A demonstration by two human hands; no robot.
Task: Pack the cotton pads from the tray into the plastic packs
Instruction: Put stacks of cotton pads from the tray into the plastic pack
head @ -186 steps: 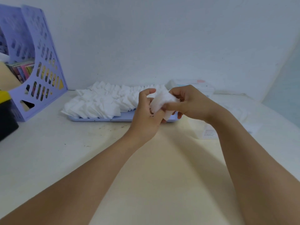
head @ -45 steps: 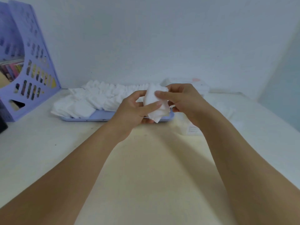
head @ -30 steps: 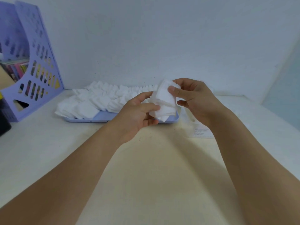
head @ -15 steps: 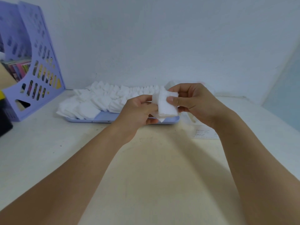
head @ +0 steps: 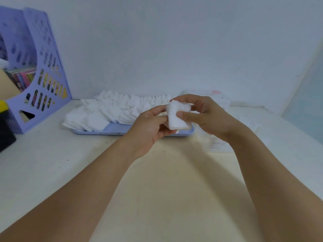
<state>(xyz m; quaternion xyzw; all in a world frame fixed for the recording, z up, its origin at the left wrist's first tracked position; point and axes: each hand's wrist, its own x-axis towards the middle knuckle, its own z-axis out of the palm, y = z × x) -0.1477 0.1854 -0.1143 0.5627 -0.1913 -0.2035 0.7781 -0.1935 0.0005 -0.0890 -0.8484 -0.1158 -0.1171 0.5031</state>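
Hands at work: we see the left hand (head: 150,126) and right hand (head: 204,116) pinching a stack of cotton pads (head: 178,117) between curled fingers; beyond the fingertips, loose pads (head: 111,110) fill the tray (head: 113,131).

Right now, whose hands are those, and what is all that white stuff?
There is no machine here. A person wears a camera on their head, so you see their own arms reaching out over a table. The left hand and the right hand both hold a small stack of white cotton pads, seemingly wrapped in clear plastic, though that is hard to tell. Behind them a blue tray is piled with more pads. At the far left stands a purple file rack with books inside. A flat pack with small print lies under the right wrist.
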